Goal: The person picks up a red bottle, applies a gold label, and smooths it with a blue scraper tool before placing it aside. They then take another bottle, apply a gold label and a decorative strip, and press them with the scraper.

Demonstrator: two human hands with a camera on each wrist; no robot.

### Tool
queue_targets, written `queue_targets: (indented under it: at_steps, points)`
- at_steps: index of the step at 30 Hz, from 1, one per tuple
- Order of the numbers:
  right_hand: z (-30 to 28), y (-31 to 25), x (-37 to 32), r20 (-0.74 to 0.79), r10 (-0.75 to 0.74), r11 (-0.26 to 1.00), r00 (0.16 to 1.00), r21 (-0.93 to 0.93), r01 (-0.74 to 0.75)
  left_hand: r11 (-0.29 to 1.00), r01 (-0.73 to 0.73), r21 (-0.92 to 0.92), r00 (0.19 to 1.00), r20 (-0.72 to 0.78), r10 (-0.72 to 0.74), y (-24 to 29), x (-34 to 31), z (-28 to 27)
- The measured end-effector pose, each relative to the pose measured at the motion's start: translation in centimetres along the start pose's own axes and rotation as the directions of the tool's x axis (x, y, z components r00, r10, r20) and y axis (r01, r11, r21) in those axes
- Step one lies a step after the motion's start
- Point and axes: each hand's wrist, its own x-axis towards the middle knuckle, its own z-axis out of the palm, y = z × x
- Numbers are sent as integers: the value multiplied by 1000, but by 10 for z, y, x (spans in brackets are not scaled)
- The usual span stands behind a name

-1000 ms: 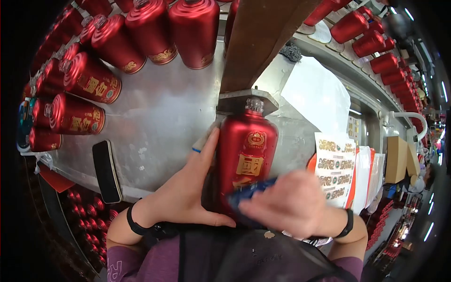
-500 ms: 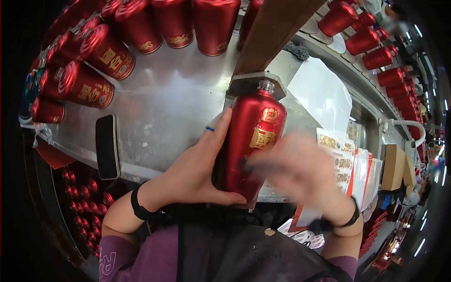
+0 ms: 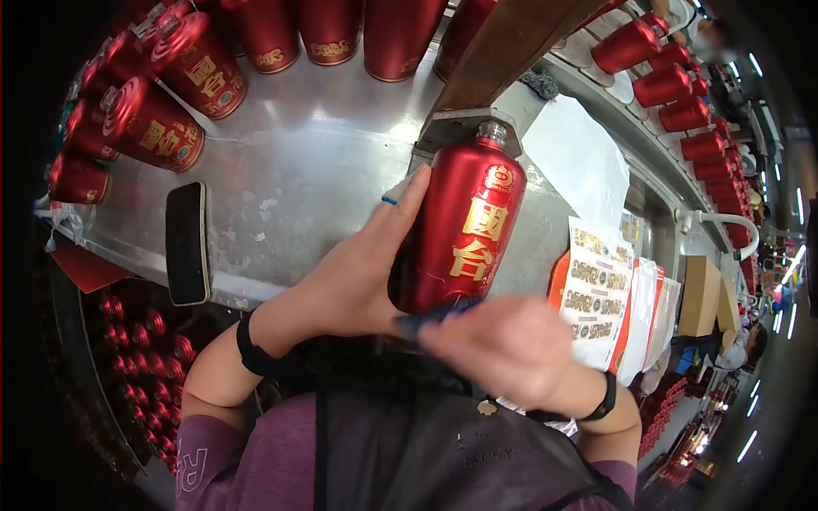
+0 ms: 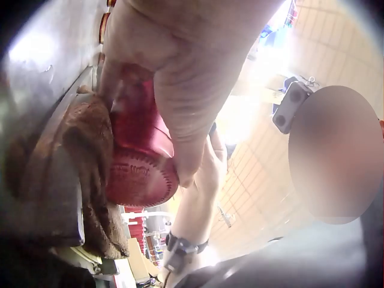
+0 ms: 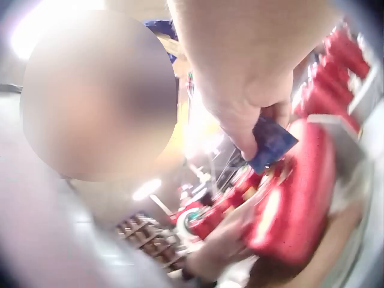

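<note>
A glossy red bottle [image 3: 457, 238] with gold characters lies label-up on the metal bench, its clear glass neck against a metal bracket. My left hand [image 3: 341, 277] grips it from the left, with fingers along its side and the thumb near the base. In the left wrist view the bottle's round base [image 4: 144, 180] shows past that thumb, above a brown cloth [image 4: 90, 174]. My right hand [image 3: 511, 345], blurred, pinches a flat blue card [image 5: 273, 144] between thumb and fingers. The card lies over the lower end of the label side, just below the gold characters.
Red bottles [image 3: 158, 123] stand along the bench's left and back. A phone [image 3: 187, 243] lies at the left edge. Gold label sheets [image 3: 596, 289] and a white sheet [image 3: 579, 157] lie to the right. A brown post [image 3: 503, 64] rises behind the bottle.
My right hand has swept across the bottle's label side and is now low, near its base, so both gold characters show. The left hand keeps its hold; the head view has shifted slightly.
</note>
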Motion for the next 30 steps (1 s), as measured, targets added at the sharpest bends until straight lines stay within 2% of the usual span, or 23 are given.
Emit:
queue_targets:
  at_steps: [1, 2, 3, 4, 6, 7, 8, 11, 12, 14, 15, 16, 18, 20, 21, 22, 23, 24, 26, 28, 29, 30]
  points:
    - [-11, -5, 8, 192, 175, 983, 966, 15, -181, 999, 38, -14, 999, 20, -37, -1, -1, 1]
    - [-23, -10, 15, 372, 339, 931, 864, -3, -364, 999, 37, -14, 999, 35, -37, -1, -1, 1]
    - [-21, 4, 8, 190, 524, 835, 830, 74, -545, 1000, 8, -15, 1000, 26, -8, -1, -2, 0]
    - [-16, 29, -1, 15, 691, 708, 723, 184, -681, 1000, -23, -16, 1000, 19, 24, 1, -2, 0]
    - [-8, 62, -17, -261, 734, 679, 627, 252, -689, 1000, -1, -28, 999, 41, 2, 5, -2, 0]
    - [-13, 56, -24, -266, 731, 674, 629, 132, -727, 998, -7, -64, 999, 37, 10, 3, -2, 1]
    - [-13, 48, -25, -277, 728, 675, 627, 133, -726, 995, -12, -101, 1000, 26, 15, 2, 0, 1]
    - [-5, 16, -24, 10, 699, 667, 715, 351, -657, 990, 15, -139, 1000, 24, -11, 6, 0, 3]
    - [2, 30, -34, -108, 798, 583, 594, 390, -713, 991, 7, -133, 1000, 30, -3, 8, 1, 2]
    - [-8, 54, -45, -213, 776, 629, 593, 210, -748, 991, 64, -115, 998, 38, -60, 12, -1, 3]
    - [-19, 35, -31, -156, 697, 716, 700, 177, -675, 993, 57, -104, 998, 35, -53, 14, 1, 2]
    - [-20, 22, -27, -75, 542, 823, 837, 251, -510, 992, 47, -116, 999, 26, -44, 14, 2, 3]
    - [-10, 21, -22, -11, 589, 757, 808, 357, -547, 992, 31, -122, 999, 33, -27, 15, 0, 4]
    - [-16, 59, -34, -233, 650, 755, 723, 90, -650, 984, 108, -139, 994, 27, -105, 18, -1, 6]
    - [-25, 62, -31, -235, 651, 757, 722, 128, -641, 983, 132, -127, 991, 21, -130, 22, -1, 7]
    - [-22, 44, -21, -239, 526, 849, 816, 199, -489, 981, 149, -124, 989, 30, -146, 23, -1, 8]
    - [-16, 32, -15, -166, 367, 893, 915, 340, -296, 977, 103, -187, 995, 13, -102, 16, -2, 12]
    - [-9, 21, -13, -102, 381, 891, 919, 304, -336, 986, 52, -160, 999, 12, -51, 17, -2, 13]
    - [-11, 59, -19, -228, 586, 805, 778, 275, -526, 981, 108, -164, 994, -17, -112, 18, -5, 15]
    - [-34, 71, -18, -285, 515, 836, 809, -41, -547, 987, 87, -134, 996, -25, -91, 20, -6, 16]
    - [-18, 56, -14, -382, 329, 944, 864, 161, -288, 985, 93, -145, 994, -37, -100, 22, -6, 18]
    - [-14, 31, -11, -182, 318, 928, 930, 259, -266, 989, 95, -116, 994, -34, -99, 18, -8, 17]
